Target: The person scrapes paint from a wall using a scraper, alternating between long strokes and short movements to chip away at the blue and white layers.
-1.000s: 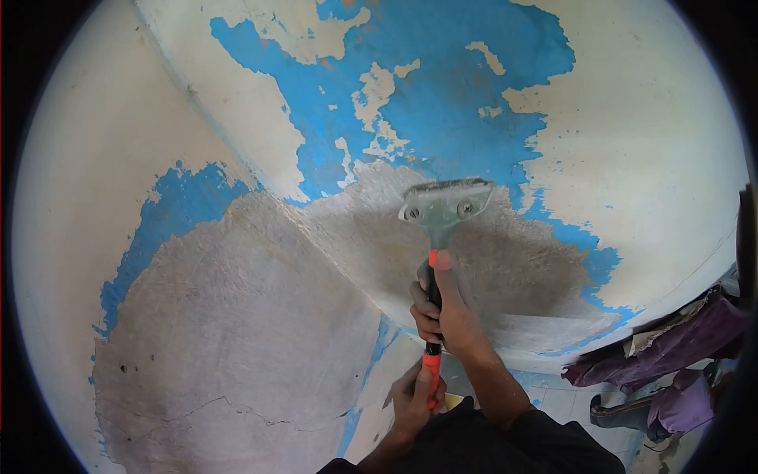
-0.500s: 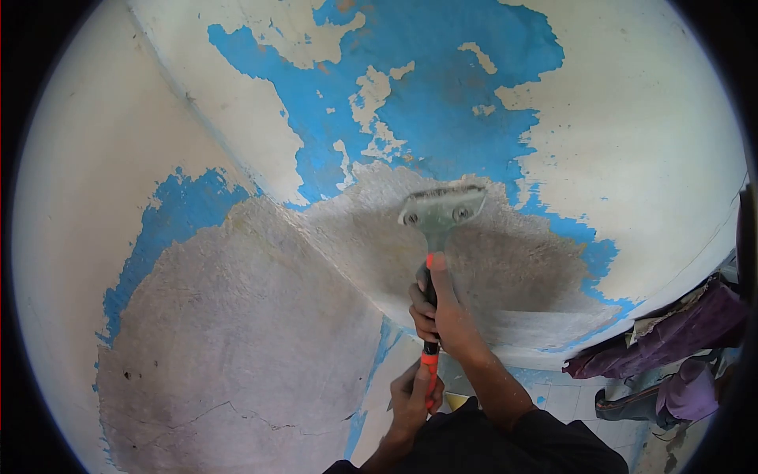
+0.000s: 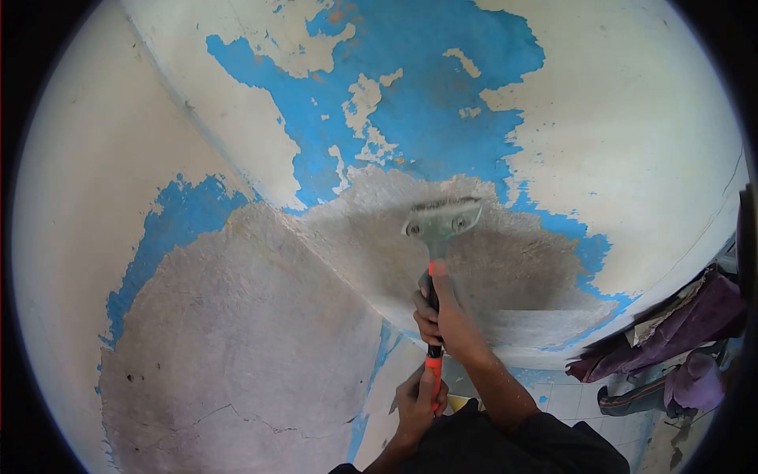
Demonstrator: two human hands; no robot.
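Note:
Both my hands grip a long-handled scraper (image 3: 442, 225) with a wide metal head, two screws and a black and orange-red handle. My right hand (image 3: 444, 312) is wrapped round the upper handle, thumb pointing toward the head. Lower down, my left hand (image 3: 418, 401) closes on the orange-red end of the handle. The scraper's blade overlaps a bare grey plaster patch (image 3: 529, 265) on the wall. Above that patch lies exposed blue paint (image 3: 442, 118), ragged at its edges against the cream top coat (image 3: 624, 134).
A wall corner runs diagonally down from the upper left; a second grey patch (image 3: 237, 340) with a thin crack covers the left wall. At the lower right, purple cloth (image 3: 663, 332) and other piled items lie over the tiled floor (image 3: 564, 399).
The scraper head has shifted slightly down in view, with both hands still on the handle. The wall's blue area has slid a little to the left in view.

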